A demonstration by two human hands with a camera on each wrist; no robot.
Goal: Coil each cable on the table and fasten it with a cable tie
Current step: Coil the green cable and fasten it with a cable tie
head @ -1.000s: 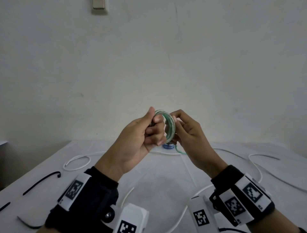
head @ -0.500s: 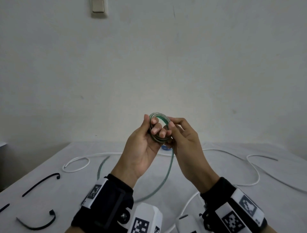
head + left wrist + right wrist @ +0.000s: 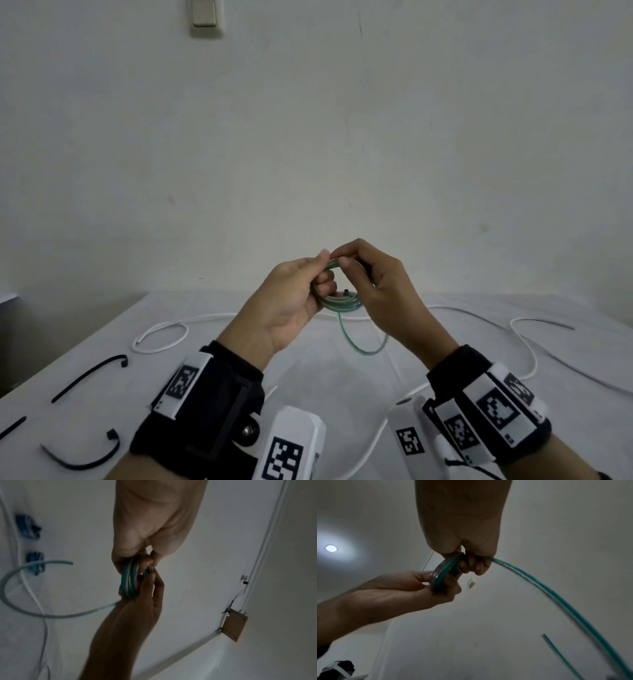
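Both hands hold a small coil of green cable point(image 3: 339, 301) in the air above the table. My left hand point(image 3: 294, 298) grips one side of the coil point(image 3: 129, 580) with curled fingers. My right hand point(image 3: 373, 284) pinches the coil's top and far side point(image 3: 444, 569). A short loose tail of the green cable point(image 3: 359, 342) hangs below the coil and curls to the right; it shows as a long arc in the right wrist view point(image 3: 556, 596). Black cable ties point(image 3: 89, 377) lie on the table at the left.
A long white cable point(image 3: 161, 337) loops across the white table point(image 3: 325, 383) from left to right, passing under my wrists. More black ties point(image 3: 82, 459) lie near the left front edge. Two blue coiled bundles point(image 3: 27, 527) sit on the table beyond my hands. A plain wall stands behind.
The long green tail that ran down to the table has been wound in; only a short end hangs now. The coil has tipped flatter, and my right hand moved over its top.
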